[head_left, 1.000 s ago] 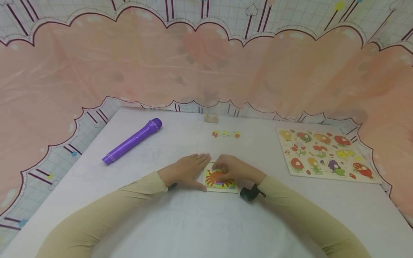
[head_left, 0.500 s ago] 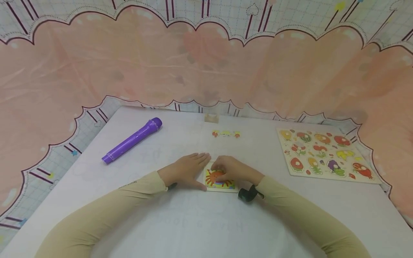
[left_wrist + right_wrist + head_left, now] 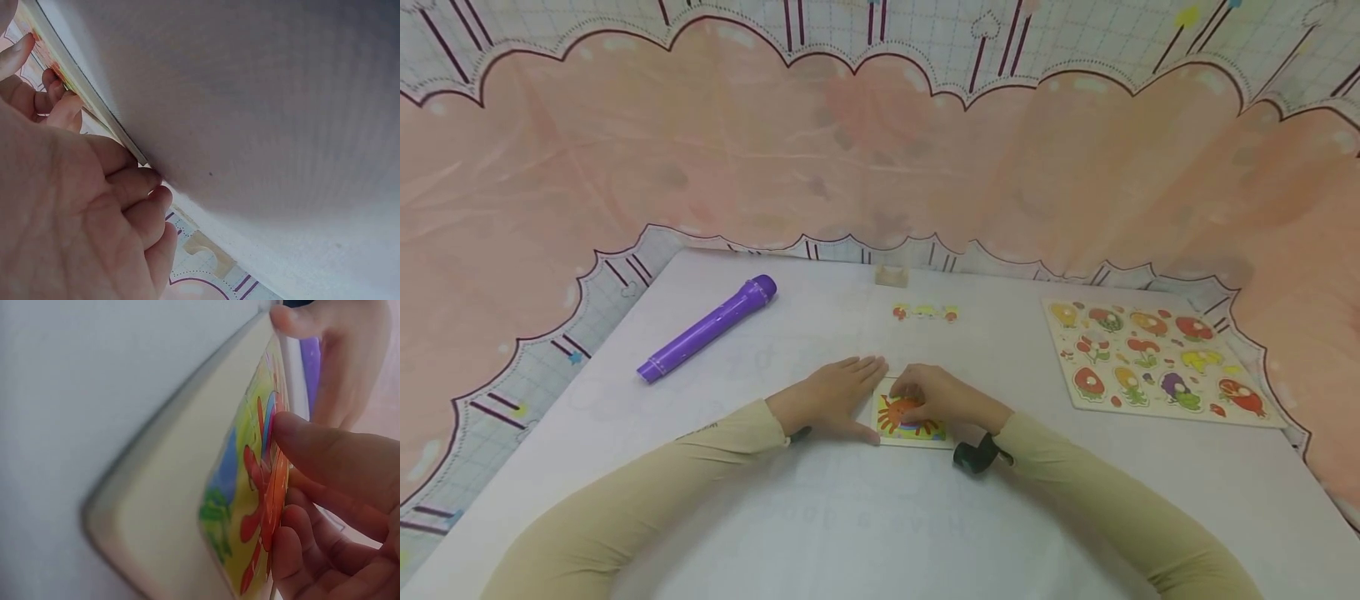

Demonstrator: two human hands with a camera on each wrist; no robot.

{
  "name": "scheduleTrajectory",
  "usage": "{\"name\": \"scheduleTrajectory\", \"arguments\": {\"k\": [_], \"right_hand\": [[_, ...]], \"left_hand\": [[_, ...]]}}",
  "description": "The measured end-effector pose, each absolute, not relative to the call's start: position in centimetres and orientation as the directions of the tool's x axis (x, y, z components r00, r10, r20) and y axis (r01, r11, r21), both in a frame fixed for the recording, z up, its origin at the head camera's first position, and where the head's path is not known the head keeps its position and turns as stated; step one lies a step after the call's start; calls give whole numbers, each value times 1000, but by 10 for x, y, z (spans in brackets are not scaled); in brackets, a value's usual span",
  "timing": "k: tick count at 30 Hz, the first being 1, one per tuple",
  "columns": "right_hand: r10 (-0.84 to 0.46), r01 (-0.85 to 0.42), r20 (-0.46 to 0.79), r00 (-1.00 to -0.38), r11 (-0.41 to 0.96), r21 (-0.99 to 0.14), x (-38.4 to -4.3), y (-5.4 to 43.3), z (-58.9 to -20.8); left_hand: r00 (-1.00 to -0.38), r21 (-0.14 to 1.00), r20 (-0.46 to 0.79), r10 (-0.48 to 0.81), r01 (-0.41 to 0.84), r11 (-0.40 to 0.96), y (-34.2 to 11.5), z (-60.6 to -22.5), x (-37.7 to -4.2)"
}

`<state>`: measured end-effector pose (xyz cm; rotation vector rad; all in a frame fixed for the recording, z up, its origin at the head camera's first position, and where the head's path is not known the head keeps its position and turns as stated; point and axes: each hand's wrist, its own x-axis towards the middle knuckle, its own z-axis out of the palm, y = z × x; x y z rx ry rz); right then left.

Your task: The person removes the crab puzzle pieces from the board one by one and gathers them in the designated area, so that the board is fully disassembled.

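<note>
A small jigsaw puzzle (image 3: 914, 443) with a pale border and a red-orange crab picture lies between the hands in the head view. My left hand (image 3: 837, 398) lies flat at its left side, thumb reaching the near corner, fingers extended toward the far corner. My right hand (image 3: 951, 398) is over the picture with its fingers curled. In the right wrist view, the thumb and fingertips bracket an orange puzzle piece (image 3: 275, 494) on the crab's body, close against the board. The left wrist view shows left fingertips (image 3: 147, 178) at the board's corner.
A purple toy microphone (image 3: 707, 329) lies to the left. Beyond the hands are a small printed strip (image 3: 925, 312) and a pale notched block (image 3: 891, 276). A fruit-and-vegetable puzzle board (image 3: 1157, 358) lies on the right. A patterned cloth (image 3: 880, 158) hangs behind the table.
My right hand has shifted very slightly left and toward me over the crab picture. The left hand and the puzzle keep their places.
</note>
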<state>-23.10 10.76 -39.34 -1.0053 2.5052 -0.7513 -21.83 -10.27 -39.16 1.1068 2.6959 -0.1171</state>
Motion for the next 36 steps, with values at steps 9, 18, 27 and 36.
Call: {"name": "scheduleTrajectory", "arguments": {"k": [9, 18, 27, 36], "right_hand": [[-723, -552, -67, -688, 580, -599, -230, 108, -393], [-713, -540, -64, -698, 583, -608, -230, 107, -395], [-718, -548, -55, -694, 576, -607, -231, 106, -397], [-715, -545, -57, -697, 580, -606, -234, 105, -397]], "left_hand": [[-693, 5, -225, 685, 702, 712, -104, -398, -221], [-691, 5, -233, 684, 703, 712, -103, -395, -220], [-687, 12, -234, 688, 705, 709, -103, -392, -220], [-687, 9, -237, 687, 705, 709, -103, -391, -219]]}}
